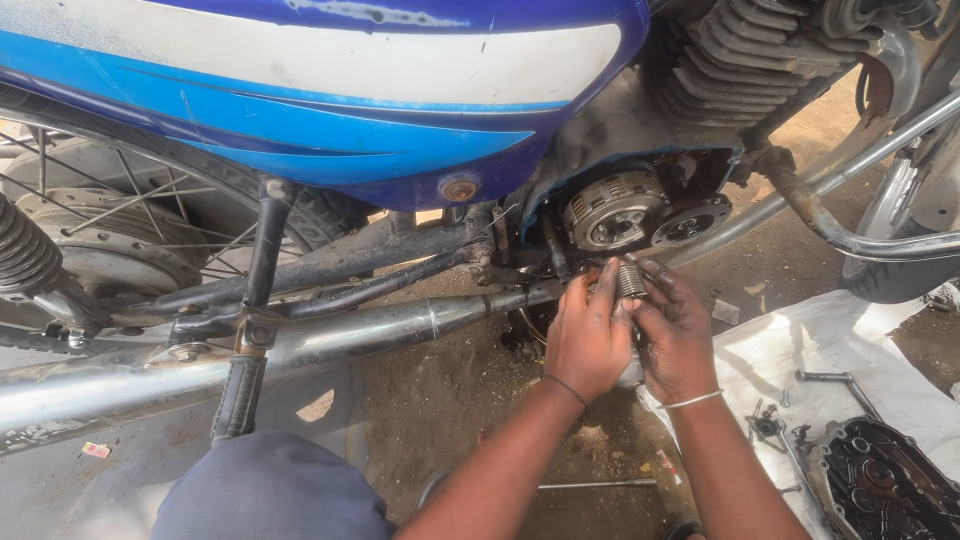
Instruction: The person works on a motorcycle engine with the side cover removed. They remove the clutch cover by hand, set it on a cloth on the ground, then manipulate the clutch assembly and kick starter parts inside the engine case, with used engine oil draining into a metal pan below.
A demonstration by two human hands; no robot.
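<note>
Both hands, left hand (588, 338) and right hand (676, 335), press together pinching a small ribbed metal coil spring (630, 279) just below the exposed round steel clutch assembly (612, 210), hemmed between chrome exhaust pipe (300, 345) and bent crash bar (830, 225).

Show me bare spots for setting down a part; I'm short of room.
Free: the near white sheet between the right hand and the tools; the dirt ground under the exhaust pipe. Crowded: around the dark engine cover.
</note>
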